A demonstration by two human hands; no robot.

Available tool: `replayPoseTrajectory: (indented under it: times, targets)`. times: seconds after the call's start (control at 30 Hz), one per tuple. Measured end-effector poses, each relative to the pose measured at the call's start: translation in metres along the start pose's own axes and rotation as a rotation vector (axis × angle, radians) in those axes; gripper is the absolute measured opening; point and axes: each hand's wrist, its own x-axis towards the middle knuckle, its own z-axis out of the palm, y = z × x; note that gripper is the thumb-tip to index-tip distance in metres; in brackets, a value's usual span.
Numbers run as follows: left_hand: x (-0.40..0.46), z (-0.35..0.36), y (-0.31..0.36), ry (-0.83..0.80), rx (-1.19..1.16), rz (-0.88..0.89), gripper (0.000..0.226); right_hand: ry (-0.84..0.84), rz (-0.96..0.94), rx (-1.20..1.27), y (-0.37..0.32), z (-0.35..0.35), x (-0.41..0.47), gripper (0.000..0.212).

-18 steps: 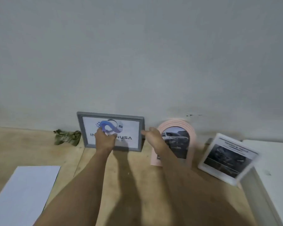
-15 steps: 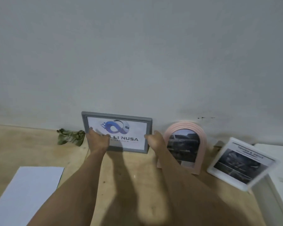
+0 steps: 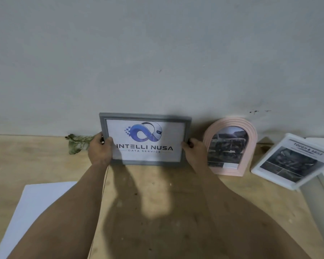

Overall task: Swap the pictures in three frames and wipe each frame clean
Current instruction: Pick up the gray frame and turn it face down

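I am gripping the grey picture frame (image 3: 145,139) by its two short sides, my left hand (image 3: 100,150) clamped on the 9 o'clock edge with the thumb across the front, my right hand (image 3: 193,150) closed on the 3 o'clock edge. The frame, showing the Intelli Nusa logo print, is standing upright at 12 o'clock on the wooden tabletop (image 3: 157,193), its back close to the wall (image 3: 157,53). To handle it well, I am thinking both hands should be keeping even pressure and its bottom rail level, so it is not twisting or tipping. Room is tight at 3 o'clock, where the pink arched frame (image 3: 230,146) is standing just beside my right hand, with the white frame (image 3: 290,160) leaning beyond it. At 9 o'clock a crumpled green cloth (image 3: 77,143) is lying just beside my left hand. The open space is toward 6 o'clock, with a white sheet of paper (image 3: 36,208) at 7 o'clock
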Motion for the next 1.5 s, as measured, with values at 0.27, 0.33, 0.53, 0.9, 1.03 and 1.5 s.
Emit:
replayPoseTrajectory:
  times: [0.27, 0.33, 0.53, 0.9, 1.03, 1.5]
  targets:
    - [-0.071, -0.023, 0.001, -0.166, 0.105, -0.006, 0.03, -0.08, 0.004, 0.095, 0.018, -0.047, -0.062, 0.021]
    - [-0.1, -0.021, 0.015, -0.232, 0.138, 0.046, 0.03, -0.037, -0.023, 0.084, 0.02, -0.057, -0.079, 0.026]
    - [-0.226, 0.0, 0.088, -0.393, 0.229, 0.468, 0.035, 0.084, 0.013, 0.152, -0.007, -0.096, -0.152, 0.028]
    - [-0.312, -0.033, 0.165, -0.168, -0.105, 0.153, 0.018, 0.224, -0.159, 0.047, -0.081, -0.089, -0.24, 0.036]
    - [-0.294, -0.063, 0.164, -0.07, -0.08, 0.116, 0.019, 0.183, -0.361, -0.203, -0.104, -0.08, -0.257, 0.019]
    - [-0.206, -0.152, 0.033, -0.472, -0.385, -0.101, 0.017, 0.052, 0.432, 0.162, 0.039, -0.081, -0.21, 0.041]
